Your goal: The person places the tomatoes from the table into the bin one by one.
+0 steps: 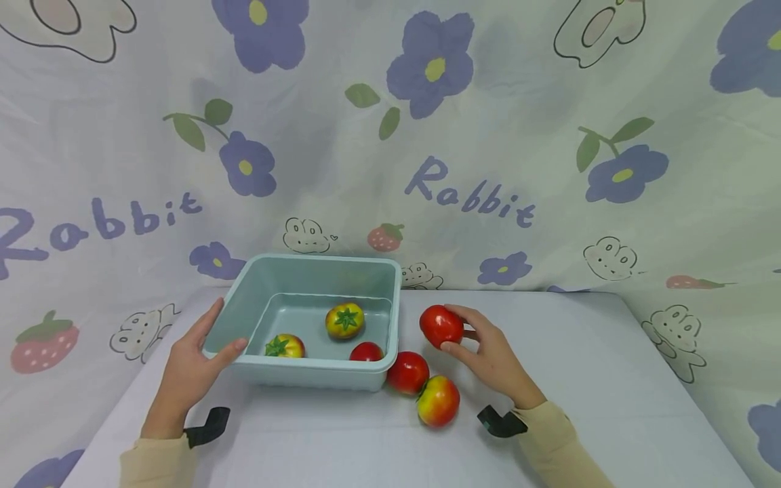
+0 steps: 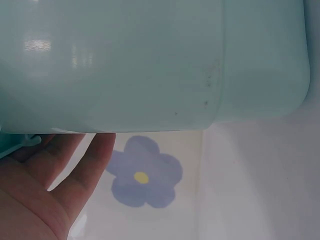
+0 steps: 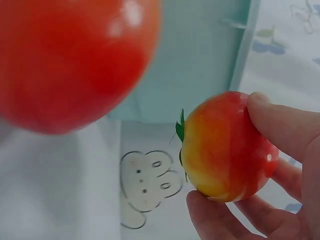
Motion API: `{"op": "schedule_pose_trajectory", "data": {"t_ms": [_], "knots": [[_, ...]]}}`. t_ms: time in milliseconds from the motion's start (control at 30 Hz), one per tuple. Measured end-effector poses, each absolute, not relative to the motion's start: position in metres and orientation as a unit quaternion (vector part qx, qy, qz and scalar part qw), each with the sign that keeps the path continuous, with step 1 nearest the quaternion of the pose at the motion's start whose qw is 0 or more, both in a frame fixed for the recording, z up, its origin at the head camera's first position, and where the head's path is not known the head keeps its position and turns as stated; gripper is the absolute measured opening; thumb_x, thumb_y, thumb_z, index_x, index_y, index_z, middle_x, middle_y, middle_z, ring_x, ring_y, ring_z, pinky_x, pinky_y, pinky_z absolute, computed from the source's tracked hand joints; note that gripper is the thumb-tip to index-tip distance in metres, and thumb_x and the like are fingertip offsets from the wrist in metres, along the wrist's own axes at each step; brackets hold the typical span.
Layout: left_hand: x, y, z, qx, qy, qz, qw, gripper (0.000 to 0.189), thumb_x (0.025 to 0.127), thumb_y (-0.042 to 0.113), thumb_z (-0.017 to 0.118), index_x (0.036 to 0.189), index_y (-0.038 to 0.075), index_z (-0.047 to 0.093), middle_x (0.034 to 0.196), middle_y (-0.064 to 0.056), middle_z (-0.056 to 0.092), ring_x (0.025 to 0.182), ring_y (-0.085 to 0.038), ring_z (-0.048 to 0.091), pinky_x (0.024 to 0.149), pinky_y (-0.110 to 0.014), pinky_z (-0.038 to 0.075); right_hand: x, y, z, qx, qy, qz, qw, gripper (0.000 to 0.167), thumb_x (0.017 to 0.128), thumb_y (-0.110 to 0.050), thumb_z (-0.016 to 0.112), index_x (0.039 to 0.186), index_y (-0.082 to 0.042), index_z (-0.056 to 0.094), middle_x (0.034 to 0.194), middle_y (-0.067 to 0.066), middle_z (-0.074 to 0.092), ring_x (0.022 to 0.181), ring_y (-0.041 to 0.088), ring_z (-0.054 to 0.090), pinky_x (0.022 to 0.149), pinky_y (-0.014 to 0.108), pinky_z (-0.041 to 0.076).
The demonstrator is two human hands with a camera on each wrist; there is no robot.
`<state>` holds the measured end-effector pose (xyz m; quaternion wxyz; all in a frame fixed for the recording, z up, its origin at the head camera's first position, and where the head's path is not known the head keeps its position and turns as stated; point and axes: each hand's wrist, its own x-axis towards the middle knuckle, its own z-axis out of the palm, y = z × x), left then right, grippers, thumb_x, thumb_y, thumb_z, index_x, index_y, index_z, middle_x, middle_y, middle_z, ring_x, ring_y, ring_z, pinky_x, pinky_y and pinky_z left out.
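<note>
My right hand [image 1: 488,349] pinches a red and yellow tomato [image 1: 441,326] just right of the pale green plastic bin [image 1: 311,374]. In the right wrist view, this tomato [image 3: 227,150] shows its green leafy top, with thumb and fingers around its other end. At the bin's left end, my left hand [image 1: 194,362] grips the rim near the front corner, thumb over the edge and fingers along the outer side. Inside the bin lie a yellowish tomato [image 1: 344,320], another yellowish tomato [image 1: 287,346] and a red tomato [image 1: 367,352], the last two partly hidden by the front wall.
Against the bin's right front corner rests a red tomato [image 1: 408,373]. A red-yellow tomato [image 1: 438,402] touches it from the front. White cloth covers the table [image 1: 586,379], and a patterned curtain [image 1: 329,169] hangs behind it.
</note>
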<state>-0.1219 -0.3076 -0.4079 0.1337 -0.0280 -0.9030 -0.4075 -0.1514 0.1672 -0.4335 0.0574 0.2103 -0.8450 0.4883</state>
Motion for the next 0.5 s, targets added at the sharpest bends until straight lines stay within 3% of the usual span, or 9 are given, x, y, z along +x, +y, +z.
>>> {"op": "schedule_pose_trajectory", "data": {"t_ms": [233, 500], "knots": [[-0.122, -0.308, -0.409, -0.026, -0.904, -0.406, 0.132, 0.084, 0.094, 0.029, 0.070, 0.162, 0.015, 0.022, 0.160, -0.028, 0.026, 0.144, -0.054, 0.024, 0.106, -0.077, 0.024, -0.149, 0.158, -0.419, 0.211, -0.840, 0.494, 0.081, 0.064, 0.087, -0.022, 0.081, 0.144, -0.020, 0.053, 0.141, 0.001, 0.056, 0.123, 0.023, 0.056, 0.096, 0.043, 0.056], [-0.122, -0.308, -0.409, -0.029, -0.904, -0.405, 0.135, 0.084, 0.094, 0.029, 0.070, 0.162, 0.014, 0.023, 0.160, -0.027, 0.027, 0.144, -0.054, 0.024, 0.106, -0.077, 0.024, -0.151, 0.146, -0.407, 0.229, -0.825, 0.506, 0.108, 0.063, 0.087, -0.021, 0.080, 0.144, -0.020, 0.053, 0.141, -0.001, 0.056, 0.125, 0.020, 0.055, 0.096, 0.040, 0.056]]}}
